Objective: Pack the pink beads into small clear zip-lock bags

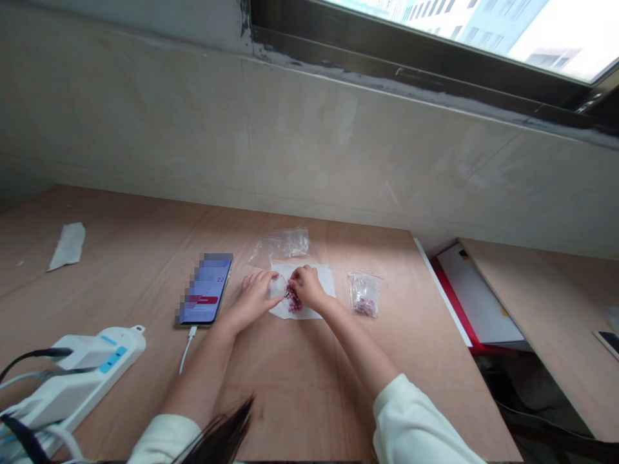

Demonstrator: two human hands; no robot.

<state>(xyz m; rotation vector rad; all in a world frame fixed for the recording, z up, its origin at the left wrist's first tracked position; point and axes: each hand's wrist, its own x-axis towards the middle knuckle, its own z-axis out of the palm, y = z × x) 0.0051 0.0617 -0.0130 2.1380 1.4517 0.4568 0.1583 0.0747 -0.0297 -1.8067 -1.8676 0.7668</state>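
Both my hands meet over a white sheet of paper (pixel 325 278) on the wooden table (pixel 145 232). My left hand (pixel 256 293) is curled around a small clear round object (pixel 277 285). My right hand (pixel 306 287) is closed in a pinch just beside it, over a little heap of dark pink beads (pixel 294 305) on the paper. What the right fingers pinch is too small to make out. A clear bag holding pink beads (pixel 365 294) lies to the right of the paper.
A phone (pixel 207 288) with a lit screen lies left of my hands, its white cable running toward me. A white power strip (pixel 82 374) sits at the near left. Empty clear bags (pixel 283 245) lie behind the paper. A folded paper scrap (pixel 68 245) lies far left.
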